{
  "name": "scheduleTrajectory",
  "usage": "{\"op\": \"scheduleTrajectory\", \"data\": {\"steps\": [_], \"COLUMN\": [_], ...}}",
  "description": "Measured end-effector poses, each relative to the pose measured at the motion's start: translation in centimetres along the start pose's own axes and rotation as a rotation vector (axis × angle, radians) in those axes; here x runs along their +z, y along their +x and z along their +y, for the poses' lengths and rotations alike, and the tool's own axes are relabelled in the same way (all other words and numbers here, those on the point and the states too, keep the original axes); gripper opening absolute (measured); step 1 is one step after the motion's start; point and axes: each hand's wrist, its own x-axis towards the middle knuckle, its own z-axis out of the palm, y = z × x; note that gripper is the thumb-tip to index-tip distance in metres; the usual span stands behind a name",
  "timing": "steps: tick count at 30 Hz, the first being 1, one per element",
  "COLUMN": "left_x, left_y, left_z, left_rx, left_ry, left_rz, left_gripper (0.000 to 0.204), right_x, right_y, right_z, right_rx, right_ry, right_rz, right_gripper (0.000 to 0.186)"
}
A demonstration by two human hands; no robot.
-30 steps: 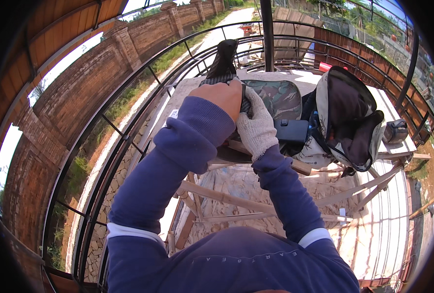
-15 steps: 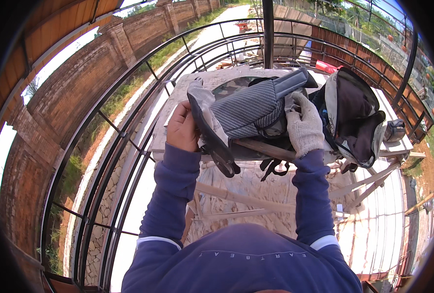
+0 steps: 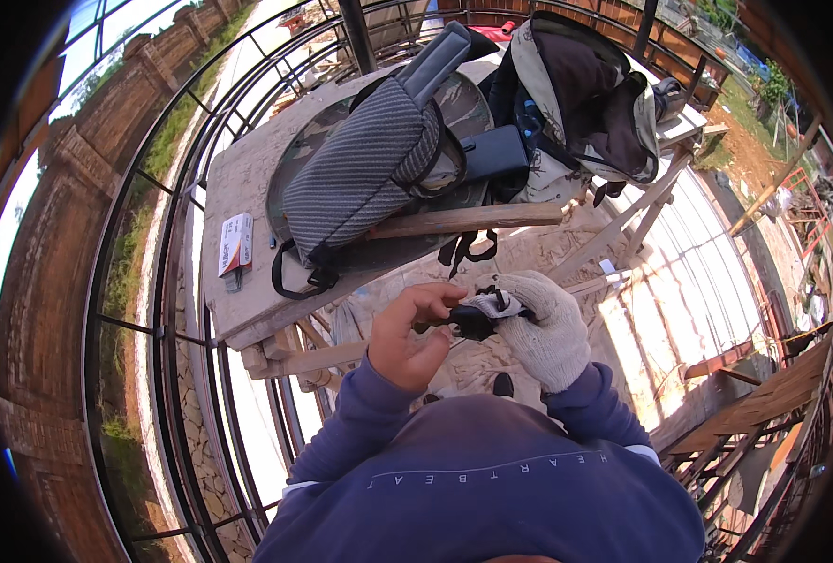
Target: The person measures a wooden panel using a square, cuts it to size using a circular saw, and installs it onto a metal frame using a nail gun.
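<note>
In front of my body, below the table edge, both my hands meet around a small black thing with a whitish, cloth-like part [image 3: 476,322]; its kind is hard to make out. My bare left hand [image 3: 405,335] closes its thumb and fingers at the left end. On the other side, my right hand [image 3: 543,333], in a whitish knit glove, grips the whitish part. Beyond them a grey striped sling bag [image 3: 360,169] lies on a round camouflage-patterned piece [image 3: 290,188], its black strap and buckle hanging at the near end.
The rough table [image 3: 238,183] carries a small white, orange and dark box [image 3: 235,244] at its left. A dark flat case [image 3: 496,153] lies beside the sling bag. An open backpack [image 3: 585,94] stands at the right. A wooden bar [image 3: 463,220] runs along the near edge; black railing [image 3: 159,375] curves on the left.
Both hands have left the sling bag and come down close to my body, now together on the small black and whitish thing. The view has shifted, showing the box and the dark case.
</note>
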Motion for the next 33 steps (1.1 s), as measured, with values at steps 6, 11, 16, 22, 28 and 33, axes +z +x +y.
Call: {"op": "scheduleTrajectory", "data": {"steps": [6, 11, 16, 22, 28, 33], "left_x": [2.7, 6.9, 11.9, 17.3, 21.6, 26.7], "left_y": [0.1, -2.6, -7.0, -15.1, -23.1, -27.3], "left_z": [-1.3, -4.1, -4.1, -2.6, -0.6, 1.5], "left_rx": [-0.209, -0.323, -0.325, 0.029, -0.118, 0.081], "left_ry": [-0.059, -0.421, -0.676, -0.239, -0.286, -0.194], "left_rz": [-0.556, -0.679, -0.857, -1.265, -1.722, -2.018], "left_gripper": [0.026, 0.021, 0.027, 0.03, 0.036, 0.024], "right_x": [-1.2, -1.3, -1.7, -0.4, 4.8, 9.6], "right_y": [-6.7, -15.0, -23.3, -37.3, -47.5, -50.1], "right_z": [-0.7, -1.9, -4.0, -5.1, -9.1, -11.6], "right_rx": [0.126, 0.309, 0.467, 0.666, 0.999, 1.089], "right_ry": [-0.43, -0.399, -0.256, -0.504, -0.439, -0.525], "right_rz": [0.118, 0.399, 0.48, 0.588, 0.898, 1.064], "right_gripper": [0.057, 0.059, 0.053, 0.029, 0.022, 0.034]}}
